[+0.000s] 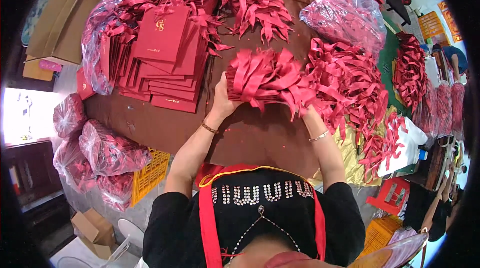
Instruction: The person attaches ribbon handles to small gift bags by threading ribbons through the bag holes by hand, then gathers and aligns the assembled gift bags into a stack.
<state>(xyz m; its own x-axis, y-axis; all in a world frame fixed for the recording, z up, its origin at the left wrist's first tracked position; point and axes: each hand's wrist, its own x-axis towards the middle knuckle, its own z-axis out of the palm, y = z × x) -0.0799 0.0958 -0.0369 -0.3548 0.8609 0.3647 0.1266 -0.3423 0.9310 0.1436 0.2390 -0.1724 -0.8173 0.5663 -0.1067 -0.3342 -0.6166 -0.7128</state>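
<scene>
A bundle of red ribbon-handled gift bags (265, 78) is held between my two hands above the brown tabletop (250, 140), its loose ribbons facing up. My left hand (223, 99) grips the left end, where the stacked edges show. At the right end is my right hand (309, 114), closed against the bundle, its fingers mostly hidden by ribbons. Just right of it lies a large heap of similar ribboned bags (347, 85). To the left, flat red bags (162, 33) with gold print are piled in a stepped stack.
More ribboned bundles (255, 0) lie at the far side. Plastic-wrapped red bundles (345, 13) sit at the back right; others (107, 150) are at the left by a yellow crate (150, 173). A cardboard box (70, 15) stands far left. Other people (432, 213) are at the right.
</scene>
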